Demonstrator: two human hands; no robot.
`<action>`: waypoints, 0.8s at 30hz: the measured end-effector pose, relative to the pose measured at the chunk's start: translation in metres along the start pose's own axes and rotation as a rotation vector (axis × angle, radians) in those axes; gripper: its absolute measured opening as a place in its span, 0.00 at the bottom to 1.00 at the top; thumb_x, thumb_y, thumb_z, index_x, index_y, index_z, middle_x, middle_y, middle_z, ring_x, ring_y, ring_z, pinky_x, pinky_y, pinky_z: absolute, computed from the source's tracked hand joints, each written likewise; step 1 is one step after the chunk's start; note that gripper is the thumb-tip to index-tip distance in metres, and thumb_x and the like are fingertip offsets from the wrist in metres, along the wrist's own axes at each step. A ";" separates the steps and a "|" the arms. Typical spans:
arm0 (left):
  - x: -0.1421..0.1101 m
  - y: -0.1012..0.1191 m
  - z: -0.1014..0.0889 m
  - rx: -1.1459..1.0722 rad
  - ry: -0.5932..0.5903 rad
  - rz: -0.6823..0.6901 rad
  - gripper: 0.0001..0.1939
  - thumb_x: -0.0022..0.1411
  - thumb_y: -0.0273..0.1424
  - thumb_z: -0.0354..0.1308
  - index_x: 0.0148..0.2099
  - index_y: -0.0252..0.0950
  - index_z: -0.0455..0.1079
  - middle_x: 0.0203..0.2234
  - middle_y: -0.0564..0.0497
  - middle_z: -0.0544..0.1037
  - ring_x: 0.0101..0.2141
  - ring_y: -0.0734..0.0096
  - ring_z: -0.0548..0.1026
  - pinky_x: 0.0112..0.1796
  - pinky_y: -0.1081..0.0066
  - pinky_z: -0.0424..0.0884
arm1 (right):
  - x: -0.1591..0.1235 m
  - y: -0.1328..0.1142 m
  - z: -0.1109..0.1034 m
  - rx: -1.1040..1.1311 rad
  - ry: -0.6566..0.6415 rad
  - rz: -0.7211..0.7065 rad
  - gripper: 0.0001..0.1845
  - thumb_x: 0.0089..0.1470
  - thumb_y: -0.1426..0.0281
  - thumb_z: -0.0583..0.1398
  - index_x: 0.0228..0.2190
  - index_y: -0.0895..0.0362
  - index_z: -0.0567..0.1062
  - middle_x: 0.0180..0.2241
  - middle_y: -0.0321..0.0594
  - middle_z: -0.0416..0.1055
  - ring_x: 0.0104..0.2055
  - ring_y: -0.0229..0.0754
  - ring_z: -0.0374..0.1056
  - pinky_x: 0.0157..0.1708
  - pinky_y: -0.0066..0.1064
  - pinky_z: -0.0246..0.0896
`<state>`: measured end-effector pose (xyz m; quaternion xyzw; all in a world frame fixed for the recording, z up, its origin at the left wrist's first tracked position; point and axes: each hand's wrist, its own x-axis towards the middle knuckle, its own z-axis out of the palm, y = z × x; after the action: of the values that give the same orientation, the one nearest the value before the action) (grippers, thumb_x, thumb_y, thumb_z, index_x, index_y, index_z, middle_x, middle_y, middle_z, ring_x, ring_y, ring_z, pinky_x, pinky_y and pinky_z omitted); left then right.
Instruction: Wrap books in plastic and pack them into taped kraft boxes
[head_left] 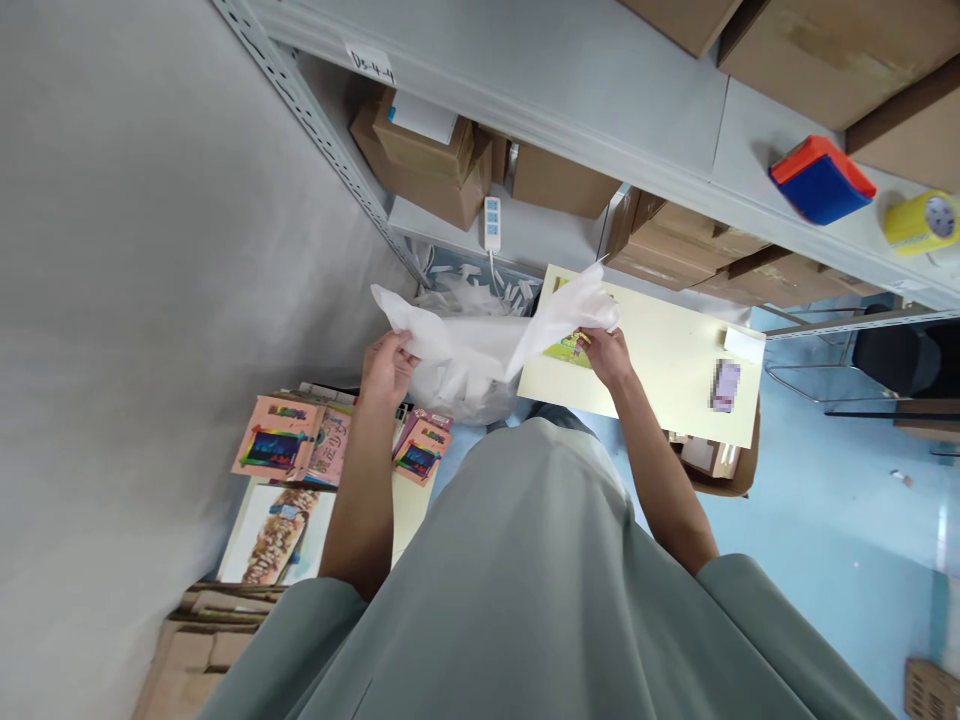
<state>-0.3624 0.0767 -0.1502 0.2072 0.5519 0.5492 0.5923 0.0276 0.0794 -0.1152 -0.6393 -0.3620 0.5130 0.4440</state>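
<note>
A thin, crumpled white sheet, perhaps plastic or foam wrap, is spread between my two hands in front of my body. My left hand pinches its left end, where a corner stands up. At the other end, my right hand grips the raised, bunched edge, with fingers closed. Under the right hand lies a green and yellow booklet on the cream tabletop. Below the sheet sits a translucent plastic bag with pale contents I cannot make out.
Grey shelving holding cardboard boxes runs across the front. A power strip hangs by the lower shelf. Books are stacked at left beside the wall. A tape roll and a red-blue object sit on the shelf.
</note>
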 end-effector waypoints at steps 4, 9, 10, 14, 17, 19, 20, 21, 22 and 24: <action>0.000 -0.003 0.019 -0.070 0.013 -0.078 0.18 0.54 0.40 0.78 0.37 0.39 0.74 0.36 0.49 0.86 0.46 0.60 0.86 0.47 0.65 0.84 | -0.010 0.003 -0.027 0.125 0.018 -0.018 0.22 0.45 0.53 0.74 0.39 0.50 0.80 0.40 0.41 0.84 0.51 0.51 0.78 0.51 0.42 0.77; 0.012 -0.016 0.056 -0.075 0.015 -0.209 0.22 0.51 0.38 0.83 0.34 0.38 0.72 0.34 0.51 0.84 0.38 0.68 0.84 0.35 0.74 0.78 | -0.035 0.006 -0.079 0.076 0.039 0.052 0.29 0.36 0.51 0.82 0.36 0.53 0.85 0.38 0.38 0.85 0.48 0.50 0.79 0.54 0.41 0.74; 0.015 -0.019 0.065 -0.054 0.008 -0.225 0.21 0.51 0.37 0.83 0.35 0.38 0.73 0.34 0.51 0.83 0.35 0.70 0.83 0.33 0.75 0.76 | -0.042 0.007 -0.090 0.043 0.048 0.063 0.30 0.36 0.50 0.82 0.36 0.54 0.85 0.37 0.38 0.85 0.46 0.49 0.79 0.53 0.40 0.74; 0.026 -0.035 0.104 0.053 0.023 -0.229 0.25 0.54 0.32 0.83 0.49 0.41 0.76 0.31 0.56 0.80 0.25 0.78 0.75 0.29 0.76 0.73 | -0.068 0.014 -0.131 -0.021 0.124 0.061 0.29 0.48 0.41 0.76 0.31 0.54 0.84 0.32 0.36 0.82 0.40 0.45 0.77 0.47 0.36 0.74; 0.029 -0.047 0.134 0.115 0.063 -0.180 0.31 0.56 0.32 0.82 0.58 0.41 0.74 0.27 0.59 0.76 0.21 0.80 0.70 0.29 0.77 0.73 | -0.081 0.023 -0.157 -0.011 0.261 0.034 0.32 0.51 0.37 0.73 0.28 0.54 0.81 0.29 0.35 0.78 0.36 0.42 0.75 0.41 0.33 0.73; 0.029 -0.055 0.153 0.129 0.091 -0.144 0.30 0.58 0.32 0.80 0.59 0.39 0.74 0.25 0.61 0.73 0.22 0.80 0.71 0.30 0.77 0.74 | -0.084 0.031 -0.175 0.011 0.345 0.014 0.33 0.50 0.35 0.72 0.30 0.54 0.80 0.31 0.36 0.79 0.37 0.43 0.75 0.41 0.34 0.73; 0.028 -0.059 0.163 0.131 0.105 -0.125 0.29 0.58 0.32 0.80 0.58 0.38 0.75 0.25 0.62 0.72 0.23 0.80 0.71 0.32 0.77 0.75 | -0.084 0.035 -0.184 0.025 0.379 0.006 0.34 0.50 0.35 0.72 0.31 0.54 0.81 0.32 0.38 0.80 0.39 0.44 0.76 0.42 0.34 0.74; 0.027 -0.062 0.171 0.133 0.117 -0.103 0.28 0.58 0.32 0.79 0.58 0.38 0.75 0.25 0.62 0.71 0.24 0.80 0.73 0.33 0.77 0.76 | -0.083 0.041 -0.195 0.041 0.409 0.000 0.34 0.51 0.35 0.72 0.33 0.55 0.82 0.34 0.39 0.81 0.41 0.45 0.77 0.43 0.35 0.75; 0.026 -0.066 0.180 0.136 0.126 -0.081 0.27 0.58 0.33 0.79 0.57 0.37 0.76 0.26 0.61 0.72 0.25 0.80 0.74 0.34 0.76 0.77 | -0.082 0.047 -0.207 0.057 0.439 -0.003 0.34 0.51 0.35 0.71 0.35 0.55 0.82 0.36 0.40 0.81 0.43 0.46 0.78 0.44 0.36 0.76; 0.023 -0.074 0.197 0.153 0.136 -0.046 0.24 0.58 0.33 0.78 0.54 0.37 0.77 0.27 0.60 0.73 0.26 0.79 0.74 0.34 0.76 0.77 | -0.076 0.060 -0.232 0.090 0.496 0.000 0.34 0.51 0.37 0.72 0.37 0.56 0.82 0.37 0.41 0.82 0.45 0.47 0.79 0.46 0.38 0.77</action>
<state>-0.1622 0.1445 -0.1631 0.2013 0.6359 0.5043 0.5484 0.2387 -0.0563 -0.1282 -0.7252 -0.2187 0.3560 0.5473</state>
